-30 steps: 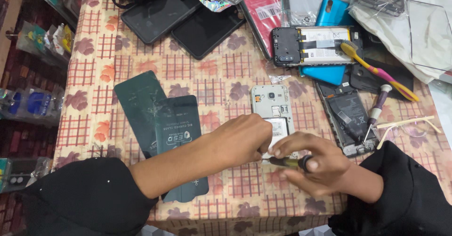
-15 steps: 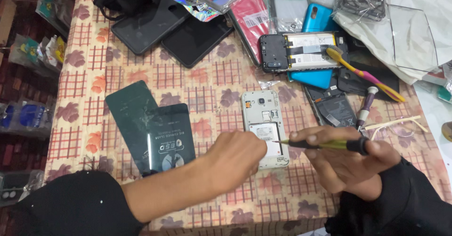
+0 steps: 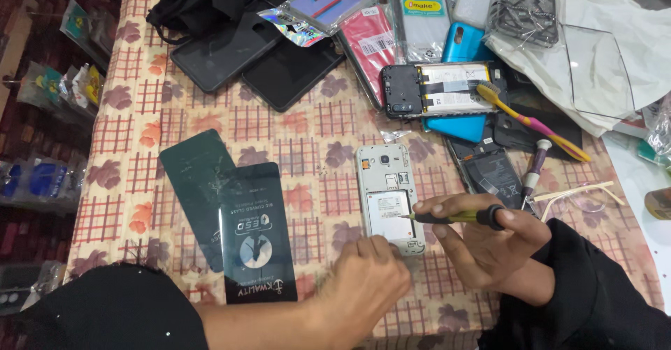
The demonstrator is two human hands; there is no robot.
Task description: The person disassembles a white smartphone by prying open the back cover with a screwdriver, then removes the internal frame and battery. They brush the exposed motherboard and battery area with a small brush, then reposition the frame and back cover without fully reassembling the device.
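An opened white phone lies back-up on the patterned tablecloth, its battery bay showing. My right hand is shut on a small yellow-and-black screwdriver, held level with the tip pointing left over the phone's lower right part. My left hand rests just below the phone's bottom edge, fingers curled, and I cannot tell whether they touch it. A dark flat package and a cracked dark glass sheet lie to the left of the phone.
Along the far side lie several phone cases, a second opened phone, a blue phone body, a toothbrush, a loose battery, another screwdriver and white plastic bags. Black cloth sits far left.
My right hand has lifted the screwdriver and turned it level, moving right of the phone. My left hand has slid down off the phone, uncovering it.
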